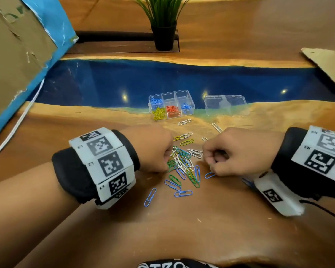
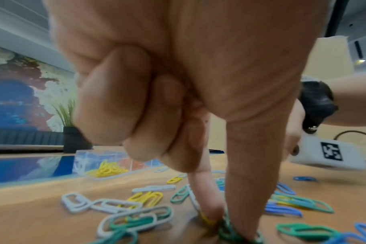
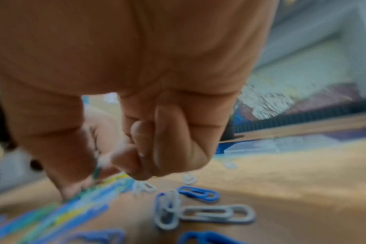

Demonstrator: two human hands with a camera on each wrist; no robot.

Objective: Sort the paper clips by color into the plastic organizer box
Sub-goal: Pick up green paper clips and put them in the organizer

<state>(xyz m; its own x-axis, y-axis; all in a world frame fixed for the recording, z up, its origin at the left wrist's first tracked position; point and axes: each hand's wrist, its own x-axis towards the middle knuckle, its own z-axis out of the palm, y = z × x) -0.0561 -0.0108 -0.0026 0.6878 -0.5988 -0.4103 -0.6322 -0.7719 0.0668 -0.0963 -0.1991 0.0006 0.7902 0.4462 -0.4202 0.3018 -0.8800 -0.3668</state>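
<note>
A clear plastic organizer box (image 1: pixel 188 94) stands at the edge of the blue resin strip. It holds light blue (image 1: pixel 156 101), yellow (image 1: pixel 159 113), red (image 1: pixel 172 111) and dark blue (image 1: pixel 186 107) clips in separate compartments. A loose pile of paper clips (image 1: pixel 184 165), green, blue, white and yellow, lies between my hands. My left hand (image 1: pixel 167 168) pinches green clips (image 2: pixel 228 229) against the table with thumb and index finger (image 2: pixel 207 194); its other fingers are curled. My right hand (image 1: pixel 211 167) pinches a green clip (image 3: pixel 97 170) just above the pile's right edge.
The box's clear lid (image 1: pixel 226 105) lies to its right. A potted plant (image 1: pixel 163 26) stands at the back, a cardboard sheet with a blue edge (image 1: pixel 17 55) at the left, and more cardboard (image 1: pixel 329 64) at the far right. A white cable (image 1: pixel 17 122) runs along the left.
</note>
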